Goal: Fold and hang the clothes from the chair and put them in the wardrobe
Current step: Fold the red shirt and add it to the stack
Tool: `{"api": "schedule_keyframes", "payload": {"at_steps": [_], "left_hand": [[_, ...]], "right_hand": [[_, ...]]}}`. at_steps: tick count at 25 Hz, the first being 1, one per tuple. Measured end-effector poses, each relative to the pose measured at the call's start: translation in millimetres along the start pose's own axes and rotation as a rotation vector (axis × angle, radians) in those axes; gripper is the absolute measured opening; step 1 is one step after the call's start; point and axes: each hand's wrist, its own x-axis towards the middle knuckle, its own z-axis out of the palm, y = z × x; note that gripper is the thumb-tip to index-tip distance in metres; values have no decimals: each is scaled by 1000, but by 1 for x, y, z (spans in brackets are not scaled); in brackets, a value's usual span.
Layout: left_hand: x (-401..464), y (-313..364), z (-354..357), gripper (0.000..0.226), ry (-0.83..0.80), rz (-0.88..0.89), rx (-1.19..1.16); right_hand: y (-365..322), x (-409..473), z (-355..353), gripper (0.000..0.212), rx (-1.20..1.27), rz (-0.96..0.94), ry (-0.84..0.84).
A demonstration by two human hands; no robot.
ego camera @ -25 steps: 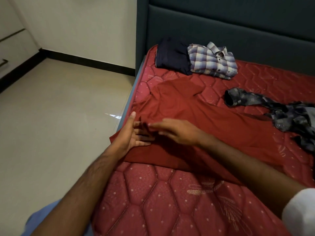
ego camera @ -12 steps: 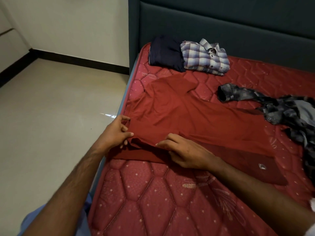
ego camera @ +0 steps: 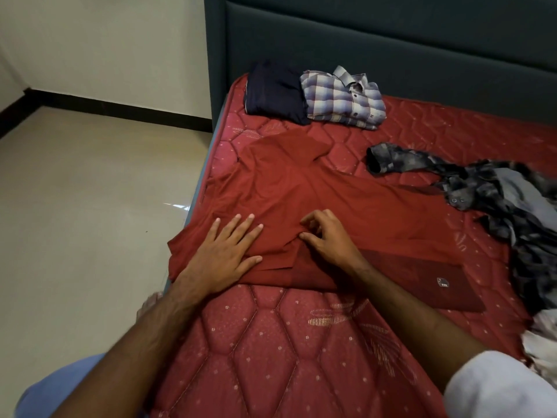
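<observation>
While left hand (ego camera: pixel 224 254) flattens red shirt (ego camera: pixel 301 200), right hand (ego camera: pixel 327 238) pinches it.

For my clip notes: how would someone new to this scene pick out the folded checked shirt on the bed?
Start at the dark teal headboard and drop to the red quilted mattress just below it. Two folded garments lie side by side there; the checked shirt is the right one. Its blue-and-white plaid and buttoned collar set it apart from the plain navy garment touching it.

Both forearms are bare; a short white fabric sleeve (ego camera: pixel 500 384) covers the right upper arm, and light blue trousers (ego camera: pixel 60 384) cover the legs.
</observation>
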Motion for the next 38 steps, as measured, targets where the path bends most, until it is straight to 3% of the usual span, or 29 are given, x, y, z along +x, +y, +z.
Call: {"api": "schedule_keyframes", "payload": {"at_steps": [6,7,11,13,18,23,26,32,38], "left_hand": [[-14,34,-11,82,3,246,63],[-15,45,-10,80,8,283,53],[-1,70,-21,86,20,265,87],[4,72,-27,100,-29,189,130],[3,75,-26,110,-184,61,233],[1,73,-31,110,-260,110,228],[-14,86,-45,103,-401,78,198],[-74,106,-50,109,-511,131,213],[-119,125,-60,113,-628,152,202]], "right_hand": [[48,-83,-62,38,-480,112,148],[58,-104,-76,43,-527,67,103],[85,-164,-105,68,-707,-59,-351],[86,-166,-108,74,-760,-71,-374],[86,-161,-126,83,-742,-42,-410],[89,-165,-149,91,-718,29,-523],[79,-177,-158,99,-676,64,-613],[60,-231,-155,118,-695,39,-739],[42,-266,-152,117,-693,67,-896]]}}
